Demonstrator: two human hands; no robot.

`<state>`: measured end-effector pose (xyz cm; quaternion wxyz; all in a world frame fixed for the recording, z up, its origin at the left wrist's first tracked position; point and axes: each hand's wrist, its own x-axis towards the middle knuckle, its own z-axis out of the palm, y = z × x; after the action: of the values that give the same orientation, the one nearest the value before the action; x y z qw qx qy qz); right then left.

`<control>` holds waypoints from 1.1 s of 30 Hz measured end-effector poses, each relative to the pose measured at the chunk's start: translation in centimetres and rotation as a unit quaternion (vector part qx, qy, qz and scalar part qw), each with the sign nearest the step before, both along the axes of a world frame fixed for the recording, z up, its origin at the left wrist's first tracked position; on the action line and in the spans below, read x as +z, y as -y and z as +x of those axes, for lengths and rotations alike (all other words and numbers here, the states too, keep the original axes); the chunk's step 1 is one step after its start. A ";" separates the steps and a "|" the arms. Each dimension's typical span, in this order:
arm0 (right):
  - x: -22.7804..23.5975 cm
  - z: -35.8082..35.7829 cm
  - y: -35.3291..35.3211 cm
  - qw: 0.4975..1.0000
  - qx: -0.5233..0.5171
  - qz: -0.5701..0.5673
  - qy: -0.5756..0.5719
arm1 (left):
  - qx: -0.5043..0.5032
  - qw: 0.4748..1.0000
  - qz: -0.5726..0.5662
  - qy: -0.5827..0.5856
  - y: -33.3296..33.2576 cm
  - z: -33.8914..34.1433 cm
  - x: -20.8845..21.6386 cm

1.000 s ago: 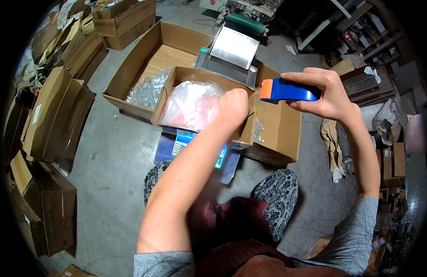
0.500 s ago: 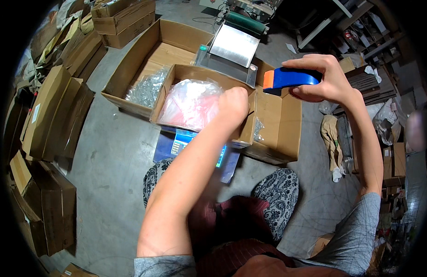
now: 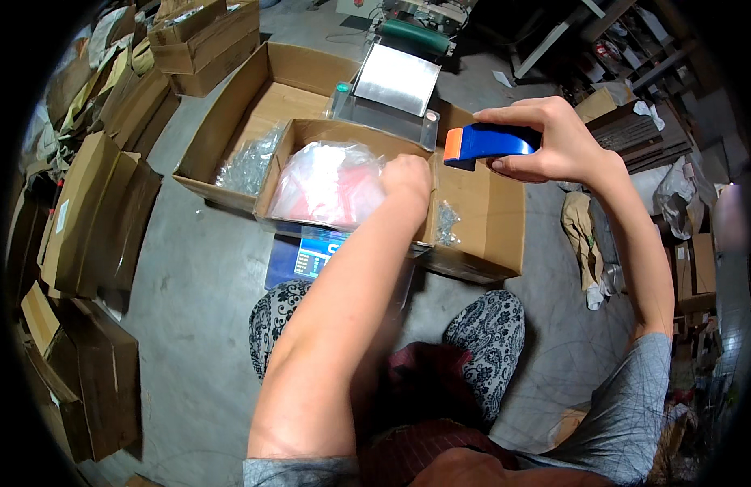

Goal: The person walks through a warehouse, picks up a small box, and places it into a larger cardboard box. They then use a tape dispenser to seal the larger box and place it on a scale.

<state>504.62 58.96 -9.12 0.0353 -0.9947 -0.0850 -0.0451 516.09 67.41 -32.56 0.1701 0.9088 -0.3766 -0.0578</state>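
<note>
Gripping the blue tool point(image 3: 496, 142), the right fingers point(image 3: 513, 116) hover beyond the left fingers point(image 3: 406, 172), whose hold I cannot tell; left of those, the bag point(image 3: 323, 183) already sits in the unclosed box point(image 3: 379, 141).

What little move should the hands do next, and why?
Perhaps the right hand could bring the blue-and-orange tool a little left, toward the smaller box, since it holds the tool just right of that box, while the left hand is curled beside the plastic bag.
</note>
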 end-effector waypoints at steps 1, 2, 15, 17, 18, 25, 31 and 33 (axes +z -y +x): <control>0.0 -0.2 0.3 1.000 -0.004 0.002 0.001 | -0.018 0.999 0.014 -0.024 0.0 0.2 0.0; 0.2 -0.3 0.5 1.000 -0.015 -0.012 -0.005 | -0.035 0.998 0.027 -0.047 0.0 0.4 0.1; 0.0 -1.9 2.6 0.996 -0.079 0.037 -0.033 | -0.060 0.996 -0.063 -0.032 -3.9 0.8 1.9; -0.1 -3.3 2.3 0.992 -0.067 0.099 -0.041 | -0.057 0.994 -0.092 -0.031 -4.0 1.0 2.1; -0.2 -3.9 2.0 0.994 -0.054 0.083 -0.044 | -0.052 0.994 -0.091 -0.028 -4.2 1.2 2.1; -3.5 -7.3 4.1 0.994 -0.072 0.076 -0.034 | -0.085 0.989 -0.120 -0.004 -4.3 1.8 1.4; -5.9 -9.9 2.8 0.987 -0.102 0.119 0.043 | -0.141 0.980 -0.124 -0.064 -4.9 3.6 1.6; -5.8 -10.0 2.1 0.986 -0.096 0.119 0.072 | -0.146 0.977 -0.138 -0.074 -5.0 3.8 1.7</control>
<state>494.58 56.86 -14.87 0.1431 -0.9811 0.0149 -0.1293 519.87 72.38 -30.90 0.3111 0.8049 -0.4959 -0.0970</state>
